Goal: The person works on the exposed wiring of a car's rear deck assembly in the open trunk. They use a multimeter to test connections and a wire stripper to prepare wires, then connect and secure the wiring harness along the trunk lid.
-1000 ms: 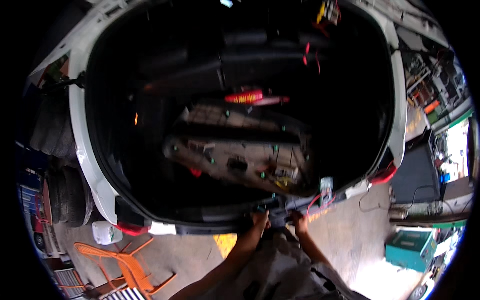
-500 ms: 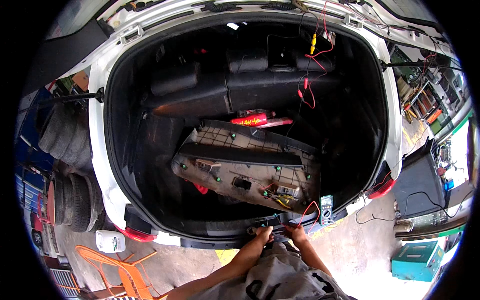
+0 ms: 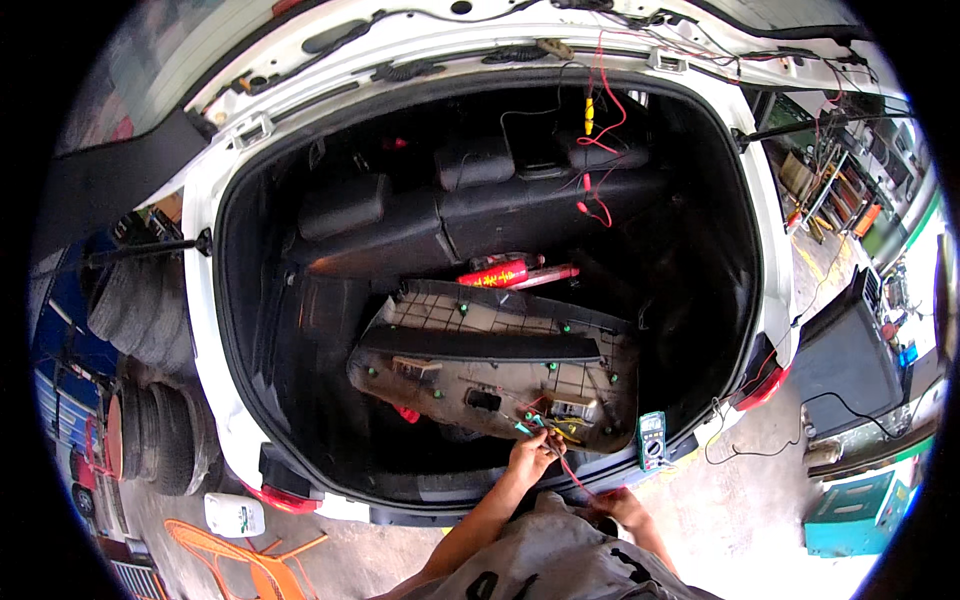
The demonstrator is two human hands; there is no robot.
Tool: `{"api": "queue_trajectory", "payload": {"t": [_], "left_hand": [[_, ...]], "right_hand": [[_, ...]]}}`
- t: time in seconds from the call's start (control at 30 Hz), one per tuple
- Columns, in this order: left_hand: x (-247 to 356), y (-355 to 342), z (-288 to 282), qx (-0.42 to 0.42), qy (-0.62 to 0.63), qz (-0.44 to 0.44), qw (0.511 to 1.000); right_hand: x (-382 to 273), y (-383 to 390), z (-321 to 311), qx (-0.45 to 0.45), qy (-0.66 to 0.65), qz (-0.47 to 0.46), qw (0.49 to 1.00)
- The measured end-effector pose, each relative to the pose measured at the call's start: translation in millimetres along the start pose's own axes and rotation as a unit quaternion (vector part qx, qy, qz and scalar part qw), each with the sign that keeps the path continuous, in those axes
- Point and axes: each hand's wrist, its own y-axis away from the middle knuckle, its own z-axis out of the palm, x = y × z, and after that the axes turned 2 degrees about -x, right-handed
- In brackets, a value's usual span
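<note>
My left hand (image 3: 534, 458) is raised at the near edge of the trim panel (image 3: 520, 385), closed around a pair of test probes (image 3: 526, 427) with teal ends pointing up and away. A red test lead (image 3: 570, 470) runs from it down to my right hand (image 3: 624, 510). That hand is closed low by the bumper, and the lead goes into its fingers. To the right of both hands, a multimeter (image 3: 652, 438) stands at the boot's near edge. The grey-brown panel lies underside up in the boot, with green clips, a small lamp unit (image 3: 574, 408) and yellow wires.
Behind the panel lies a red cylinder (image 3: 492, 274). Red and black leads with a yellow clip (image 3: 589, 117) hang from the raised lid. Tyres (image 3: 160, 430), a white jug (image 3: 235, 515) and an orange chair (image 3: 255, 560) stand left; a teal box (image 3: 858, 518) stands right.
My left hand has risen toward the panel, bringing the probes up. My right hand has moved right and down, away from the left, with the red lead stretched between them. The view has shifted.
</note>
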Motion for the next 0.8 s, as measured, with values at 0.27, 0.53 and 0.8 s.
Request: {"api": "queue_trajectory", "payload": {"t": [0.27,0.53,0.8], "left_hand": [[-38.1,7.9,79.9,-0.276,-0.527,-0.060,0.802],[-41.9,4.5,72.4,-0.289,-0.587,-0.149,0.742],[-68.5,35.4,129.3,-0.263,-0.040,-0.324,0.908]], "right_hand": [[-108.8,-4.6,-38.6,0.232,0.065,-0.040,0.970],[-78.4,-40.3,-23.1,0.173,0.040,0.002,0.984],[-145.1,5.1,-81.2,0.342,0.031,-0.080,0.936]]}}
